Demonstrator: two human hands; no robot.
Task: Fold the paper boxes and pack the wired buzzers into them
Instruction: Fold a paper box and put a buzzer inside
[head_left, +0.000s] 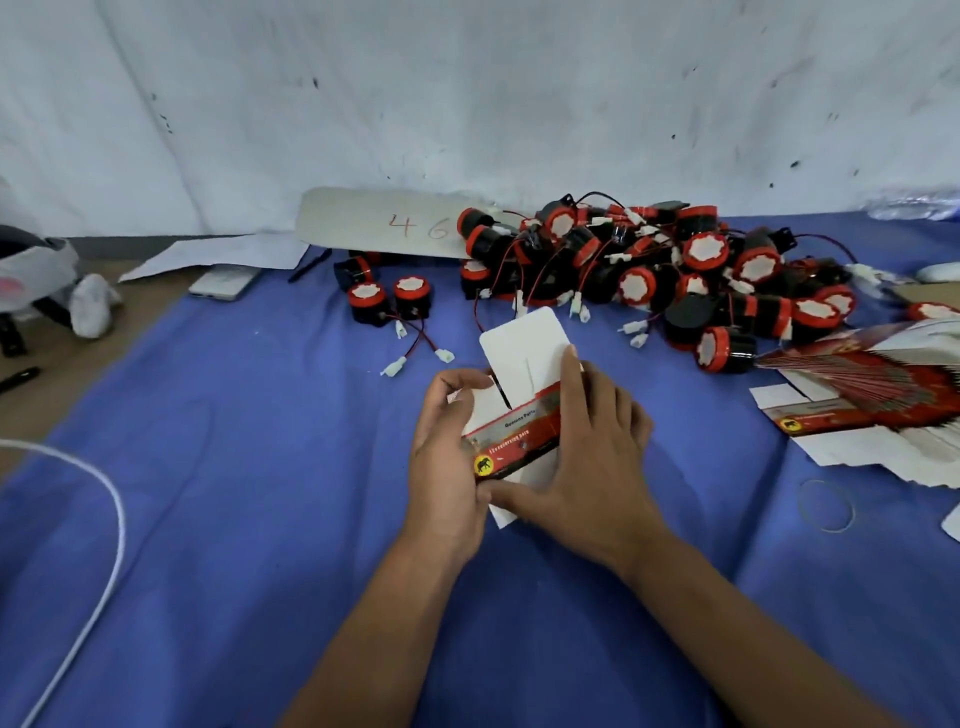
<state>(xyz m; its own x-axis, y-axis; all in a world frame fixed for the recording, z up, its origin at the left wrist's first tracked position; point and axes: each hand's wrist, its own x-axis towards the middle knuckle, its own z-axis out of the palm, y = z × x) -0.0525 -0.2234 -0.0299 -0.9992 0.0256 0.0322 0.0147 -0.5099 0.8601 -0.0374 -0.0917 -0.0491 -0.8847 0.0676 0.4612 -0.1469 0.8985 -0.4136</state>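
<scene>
A red and white paper box (519, 431) sits between both hands at the middle of the blue cloth, its white flap (527, 345) standing open at the far end. My left hand (447, 457) grips its left side with curled fingers. My right hand (592, 457) holds the right side, thumb under the near end, forefinger along the flap. A large heap of black and red wired buzzers (675, 265) lies behind, and two more buzzers (389, 299) stand to its left. A fanned stack of flat boxes (872, 395) lies at the right.
A white card marked with digits (384, 221) leans at the wall behind. Papers (218, 254) and a flat white device (223, 283) lie at the back left. A white cable (104, 519) curves along the left. A thin ring (826, 506) lies right of my forearm.
</scene>
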